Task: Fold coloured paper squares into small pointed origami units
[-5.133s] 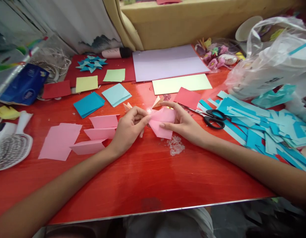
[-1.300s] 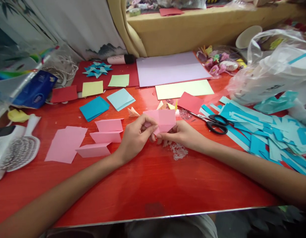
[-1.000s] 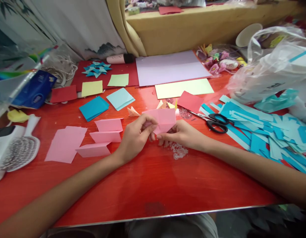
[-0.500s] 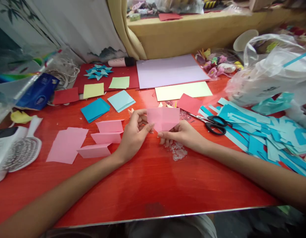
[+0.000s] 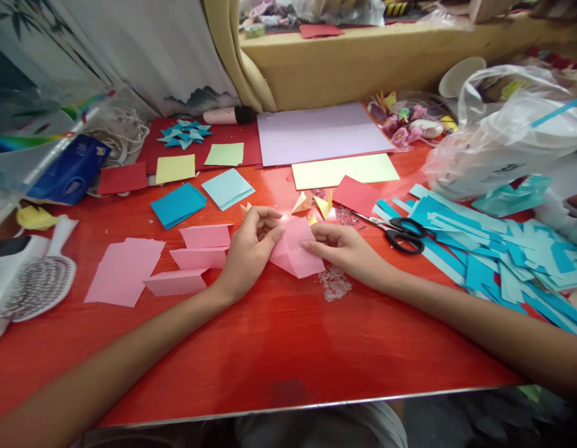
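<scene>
A creased square of pink paper is held up between both hands, above the red table. My left hand pinches its left edge between thumb and fingers. On the opposite edge, my right hand grips it with the thumb in front. Just behind the paper lie small folded pieces, one peach and one yellow. Left of my left hand stand several folded pink papers, beside a spread of flat pink sheets.
Black-handled scissors lie right of my right hand, by a heap of blue paper strips. Blue squares, a lilac sheet and a blue paper star lie farther back. A hairbrush rests at left.
The pink paper has turned and tilted lower, showing its creased face at an angle. My right hand has shifted its hold higher along the edge. The peach and yellow pieces behind are now uncovered.
</scene>
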Available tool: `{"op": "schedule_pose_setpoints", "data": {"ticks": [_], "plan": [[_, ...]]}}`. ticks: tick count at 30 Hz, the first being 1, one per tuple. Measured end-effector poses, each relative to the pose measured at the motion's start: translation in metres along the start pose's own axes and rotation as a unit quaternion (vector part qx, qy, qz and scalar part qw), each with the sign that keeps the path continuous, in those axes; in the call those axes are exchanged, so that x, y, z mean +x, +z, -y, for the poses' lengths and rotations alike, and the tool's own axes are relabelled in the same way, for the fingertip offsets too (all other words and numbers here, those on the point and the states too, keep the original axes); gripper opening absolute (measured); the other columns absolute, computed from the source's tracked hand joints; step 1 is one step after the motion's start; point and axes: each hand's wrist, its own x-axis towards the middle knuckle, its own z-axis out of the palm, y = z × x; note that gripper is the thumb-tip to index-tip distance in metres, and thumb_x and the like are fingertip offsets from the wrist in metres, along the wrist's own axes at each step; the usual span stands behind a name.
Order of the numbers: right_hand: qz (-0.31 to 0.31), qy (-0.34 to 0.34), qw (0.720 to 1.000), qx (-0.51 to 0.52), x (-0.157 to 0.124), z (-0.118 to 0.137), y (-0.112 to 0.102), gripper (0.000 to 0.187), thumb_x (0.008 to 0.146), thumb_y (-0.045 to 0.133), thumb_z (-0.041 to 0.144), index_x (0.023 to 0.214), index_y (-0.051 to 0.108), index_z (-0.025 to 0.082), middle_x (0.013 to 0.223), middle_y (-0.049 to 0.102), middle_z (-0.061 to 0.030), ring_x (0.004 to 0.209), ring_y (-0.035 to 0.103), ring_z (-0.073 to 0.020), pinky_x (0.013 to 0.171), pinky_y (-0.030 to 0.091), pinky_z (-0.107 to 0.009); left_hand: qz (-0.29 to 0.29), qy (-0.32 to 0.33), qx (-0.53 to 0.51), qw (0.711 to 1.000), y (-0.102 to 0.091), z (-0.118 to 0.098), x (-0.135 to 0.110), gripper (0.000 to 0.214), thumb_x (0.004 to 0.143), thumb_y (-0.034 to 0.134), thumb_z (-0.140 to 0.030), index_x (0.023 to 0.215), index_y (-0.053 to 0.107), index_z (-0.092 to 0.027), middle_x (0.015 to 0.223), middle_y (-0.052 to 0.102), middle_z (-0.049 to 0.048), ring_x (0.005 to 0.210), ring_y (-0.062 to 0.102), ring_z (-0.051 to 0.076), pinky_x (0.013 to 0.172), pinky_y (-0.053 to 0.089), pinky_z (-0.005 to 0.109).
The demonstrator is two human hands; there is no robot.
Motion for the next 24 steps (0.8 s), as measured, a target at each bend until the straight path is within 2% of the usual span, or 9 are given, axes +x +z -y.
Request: {"op": "schedule_pose_setpoints", "data": {"ticks": [5, 9, 12, 16, 21, 24], "plan": [[-0.085, -0.006, 0.995, -0.042, -0.0004, -0.0022, -0.0001, 0.017, 0.083, 0.054, 0.031, 0.081, 0.061, 0.016, 0.069, 0.054, 0.0009, 0.058, 0.045, -0.0086, 0.051, 0.034, -0.021, 0.03, 0.0, -0.027, 0.999, 0.0001, -0.0006, -0.0008, 0.015, 0.082, 0.055, -0.02, 0.094, 0.046, -0.021, 0.079, 0.052, -0.0027, 0.074, 0.052, 0.009, 0.07, 0.043, 0.021], [-0.136, -0.004, 0.991, 0.018, -0.0009, -0.0024, 0.0001, 0.02, 0.081, 0.056, 0.029, 0.096, 0.064, 0.017, 0.072, 0.059, 0.0002, 0.061, 0.049, -0.0092, 0.054, 0.037, -0.021, 0.019, -0.001, -0.033, 0.999, 0.0, -0.0009, -0.0003, 0.009, 0.082, 0.054, -0.019, 0.09, 0.049, -0.02, 0.086, 0.053, -0.0014, 0.081, 0.053, 0.009, 0.073, 0.044, 0.021], [-0.118, -0.004, 0.992, 0.04, -0.0017, -0.0007, 0.0007, 0.023, 0.08, 0.058, 0.031, 0.099, 0.063, 0.019, 0.07, 0.058, 0.0012, 0.059, 0.049, -0.0088, 0.052, 0.036, -0.021, 0.007, -0.006, -0.034, 0.999, 0.0002, -0.0007, 0.0003, 0.007, 0.082, 0.054, -0.019, 0.087, 0.049, -0.02, 0.085, 0.053, -0.001, 0.081, 0.054, 0.009, 0.074, 0.045, 0.021], [-0.092, 0.004, 0.995, 0.029, -0.0026, 0.0, 0.0008, 0.019, 0.079, 0.06, 0.031, 0.091, 0.063, 0.016, 0.068, 0.055, 0.0016, 0.06, 0.047, -0.0088, 0.052, 0.035, -0.021, 0.003, -0.028, -0.047, 0.999, 0.0007, -0.0003, 0.0011, 0.007, 0.083, 0.053, -0.022, 0.088, 0.049, -0.02, 0.085, 0.054, -0.0012, 0.079, 0.054, 0.009, 0.073, 0.045, 0.021], [-0.128, -0.008, 0.992, 0.022, -0.0019, -0.002, 0.0003, 0.015, 0.08, 0.058, 0.03, 0.083, 0.064, 0.017, 0.06, 0.046, 0.0037, 0.055, 0.041, -0.0075, 0.05, 0.032, -0.021, 0.017, -0.047, -0.042, 0.998, 0.0006, -0.0018, 0.0022, 0.015, 0.083, 0.054, -0.023, 0.098, 0.051, -0.021, 0.078, 0.055, -0.0021, 0.074, 0.053, 0.009, 0.069, 0.044, 0.02], [-0.157, -0.022, 0.987, -0.007, -0.002, -0.0021, 0.0004, 0.019, 0.079, 0.059, 0.03, 0.092, 0.067, 0.018, 0.065, 0.053, 0.0024, 0.06, 0.045, -0.0088, 0.054, 0.035, -0.021, 0.033, -0.04, -0.038, 0.998, 0.0001, -0.0026, 0.0019, 0.02, 0.081, 0.056, -0.021, 0.1, 0.05, -0.021, 0.075, 0.054, -0.0029, 0.072, 0.052, 0.009, 0.069, 0.043, 0.02]]}}
